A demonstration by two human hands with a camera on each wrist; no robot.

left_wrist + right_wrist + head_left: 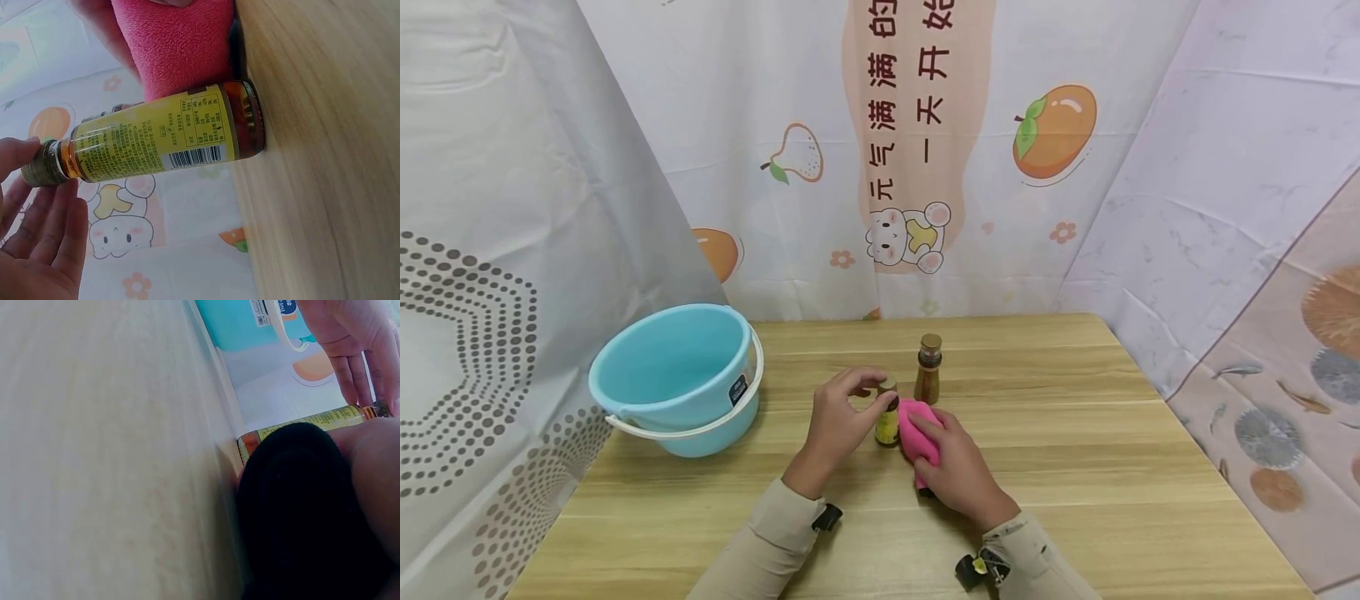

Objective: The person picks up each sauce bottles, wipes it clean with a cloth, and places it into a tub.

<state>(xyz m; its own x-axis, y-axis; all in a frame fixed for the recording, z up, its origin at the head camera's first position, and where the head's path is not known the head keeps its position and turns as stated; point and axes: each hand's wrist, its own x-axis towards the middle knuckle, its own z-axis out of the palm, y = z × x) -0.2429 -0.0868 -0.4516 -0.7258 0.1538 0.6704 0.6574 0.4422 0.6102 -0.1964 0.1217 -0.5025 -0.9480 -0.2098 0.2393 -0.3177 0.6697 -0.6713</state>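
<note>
A small glass bottle [150,134] with a yellow label and barcode stands upright on the table. My left hand [841,421] pinches its dark gold cap [44,164] between thumb and fingers. My right hand [958,467] grips a bunched pink fuzzy cloth [919,433], held against the bottle's right side. A black part shows at the cloth's lower edge, and a large black rounded shape [306,506] fills the front of the right wrist view, hiding much of the right hand's work. Just behind the cloth stands a second brown bottle [928,375] with a gold cap.
A light blue bucket [673,418] with a white handle stands at the table's left side. Printed curtains [775,75] hang behind the wooden table [1097,467] and along both sides. Black straps circle both wrists.
</note>
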